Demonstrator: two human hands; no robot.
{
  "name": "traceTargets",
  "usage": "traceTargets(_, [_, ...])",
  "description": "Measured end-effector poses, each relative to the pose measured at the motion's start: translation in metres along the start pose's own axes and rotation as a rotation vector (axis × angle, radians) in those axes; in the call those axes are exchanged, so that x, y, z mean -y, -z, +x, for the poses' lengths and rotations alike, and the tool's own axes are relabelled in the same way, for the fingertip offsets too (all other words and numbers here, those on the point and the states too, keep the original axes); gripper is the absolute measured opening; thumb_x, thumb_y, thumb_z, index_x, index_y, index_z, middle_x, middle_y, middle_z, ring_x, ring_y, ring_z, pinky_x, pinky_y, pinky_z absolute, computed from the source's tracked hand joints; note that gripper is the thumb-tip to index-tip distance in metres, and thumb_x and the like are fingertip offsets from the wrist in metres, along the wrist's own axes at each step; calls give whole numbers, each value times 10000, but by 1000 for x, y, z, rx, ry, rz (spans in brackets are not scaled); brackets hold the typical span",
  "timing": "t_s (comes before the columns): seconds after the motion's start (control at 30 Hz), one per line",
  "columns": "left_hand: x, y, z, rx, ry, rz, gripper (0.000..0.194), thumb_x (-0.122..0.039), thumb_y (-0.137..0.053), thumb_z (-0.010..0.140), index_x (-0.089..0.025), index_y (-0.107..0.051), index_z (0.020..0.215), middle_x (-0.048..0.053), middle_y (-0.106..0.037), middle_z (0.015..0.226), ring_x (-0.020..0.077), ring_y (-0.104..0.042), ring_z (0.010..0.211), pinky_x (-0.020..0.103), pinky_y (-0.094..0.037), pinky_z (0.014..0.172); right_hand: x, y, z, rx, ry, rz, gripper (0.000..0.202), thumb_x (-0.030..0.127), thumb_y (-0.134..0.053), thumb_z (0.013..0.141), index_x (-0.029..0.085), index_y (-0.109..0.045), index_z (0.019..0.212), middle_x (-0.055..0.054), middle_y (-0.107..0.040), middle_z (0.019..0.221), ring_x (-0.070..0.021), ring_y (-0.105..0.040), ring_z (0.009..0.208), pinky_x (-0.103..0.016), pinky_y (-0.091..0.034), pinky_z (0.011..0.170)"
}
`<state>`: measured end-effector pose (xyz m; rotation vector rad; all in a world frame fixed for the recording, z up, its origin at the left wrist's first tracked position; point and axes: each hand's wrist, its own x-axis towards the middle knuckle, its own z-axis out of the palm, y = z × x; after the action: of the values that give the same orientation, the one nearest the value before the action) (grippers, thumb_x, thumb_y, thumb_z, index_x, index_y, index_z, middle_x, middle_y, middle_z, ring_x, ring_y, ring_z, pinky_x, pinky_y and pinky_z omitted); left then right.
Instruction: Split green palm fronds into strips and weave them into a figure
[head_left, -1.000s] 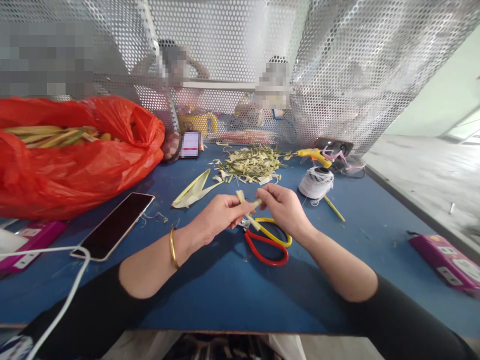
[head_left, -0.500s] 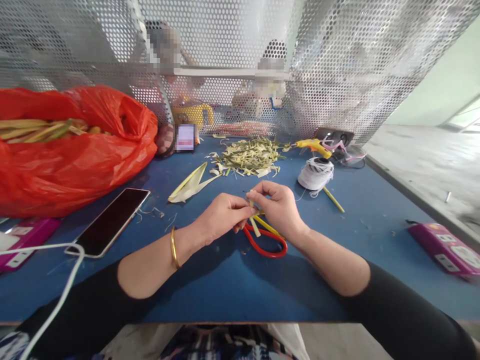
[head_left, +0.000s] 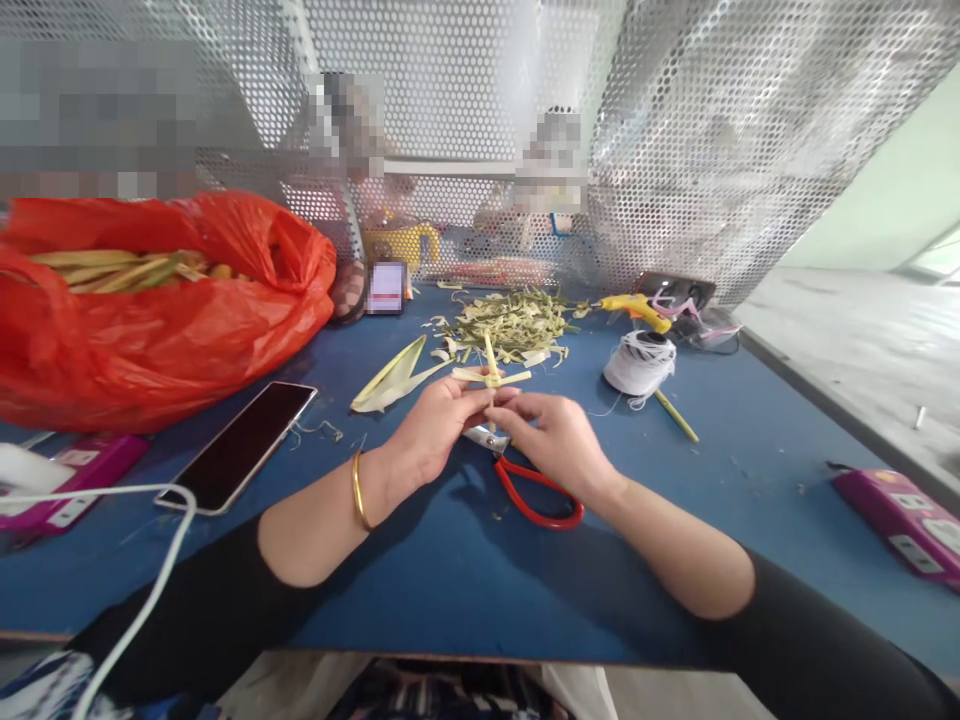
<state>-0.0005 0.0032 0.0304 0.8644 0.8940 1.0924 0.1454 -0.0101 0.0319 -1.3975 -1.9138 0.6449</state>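
Observation:
Between both hands a small cross of pale yellow-green leaf strips (head_left: 493, 379) is held just above the table, its arms sticking out flat. My left hand (head_left: 439, 420), with a gold bangle at the wrist, pinches it from the left. On the other side my right hand (head_left: 566, 440) has its thumb and fingers closed at the cross's near strip. Below the hands lie scissors (head_left: 541, 518) with red handles, their blades partly hidden. A larger pale husk-like leaf (head_left: 390, 385) rests beyond my left hand, and a heap of leaf scraps (head_left: 514, 322) lies farther back.
At left stand a red plastic bag (head_left: 187, 350) of leaves, a phone (head_left: 238, 445) and a purple power strip (head_left: 79, 480) with a white cable. A white thread spool (head_left: 641, 368), a yellow glue gun (head_left: 637, 310) and another purple power strip (head_left: 896, 515) are at right. Perforated metal sheeting (head_left: 450, 90) borders the back.
The strips have turned in my fingers, so their cross shape now faces up in plain sight. More of the scissors' blades shows. The whole view has shifted slightly.

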Motion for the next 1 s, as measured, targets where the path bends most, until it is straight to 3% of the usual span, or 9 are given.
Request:
traceTargets(0.1, [2,-2,-1,1,7,6,198,-124,-657,783,-118,-670,980,69,-742,815,128,-647,657,236,-495,644,-6,-10,0,106,-57,93,350,391,-555,838,177,-582,563,30,-504,502,-102,-407,507,-238,-294,511])
traceTargets(0.23, [3,-4,-3,-9,-2,-19,202,-125,-675,762,-118,-666,963,68,-738,808,138,-649,665,247,-500,645,-8,-10,-1,70,48,105,270,300,-533,841,179,-602,610,7,-615,618,-119,-500,598,-233,-351,581])
traceTargets(0.37, [1,-5,-5,-30,-22,-47,251,-117,-680,740,-124,-611,982,66,-739,790,138,-639,618,248,-484,600,-4,-8,-3,72,133,92,272,270,-523,837,180,-581,588,14,-571,582,-114,-481,584,-232,-352,586])
traceTargets(0.5, [-3,-2,-1,-70,-10,-26,219,-89,-655,737,-136,-587,939,61,-740,752,142,-655,613,245,-488,610,-3,-6,-1,69,84,93,325,338,-500,862,179,-580,590,6,-578,574,-114,-484,567,-235,-347,570])
traceTargets(0.67, [-10,3,0,-63,56,34,175,-166,-635,766,-138,-642,939,61,-731,719,155,-685,664,249,-503,643,-13,10,15,-235,-43,160,330,465,-531,836,191,-546,654,14,-573,568,-119,-479,553,-240,-364,560])
traceTargets(0.7, [-9,3,-1,-52,67,59,179,-200,-648,764,-136,-657,931,56,-722,700,150,-674,642,246,-498,624,-15,11,18,-224,-33,177,294,450,-545,824,191,-553,685,15,-579,588,-123,-489,571,-240,-372,568])
traceTargets(0.77, [-7,2,-3,-66,69,100,194,-240,-699,726,-133,-674,887,32,-688,643,126,-631,584,227,-473,573,-16,11,19,-80,-6,174,253,405,-541,825,188,-569,697,13,-587,610,-124,-499,590,-241,-377,581])
traceTargets(0.87, [1,2,-3,-91,31,160,221,-257,-761,648,-134,-671,808,-26,-590,531,84,-523,488,202,-415,506,-11,5,13,98,14,75,276,309,-502,846,187,-524,599,19,-560,572,-109,-468,562,-234,-344,567])
traceTargets(1.0, [8,3,2,-92,-68,285,270,-348,-767,615,-135,-660,742,-45,-520,474,78,-449,450,207,-365,469,-4,0,5,109,52,-18,281,223,-510,823,188,-435,554,36,-493,547,-95,-404,548,-229,-296,549])
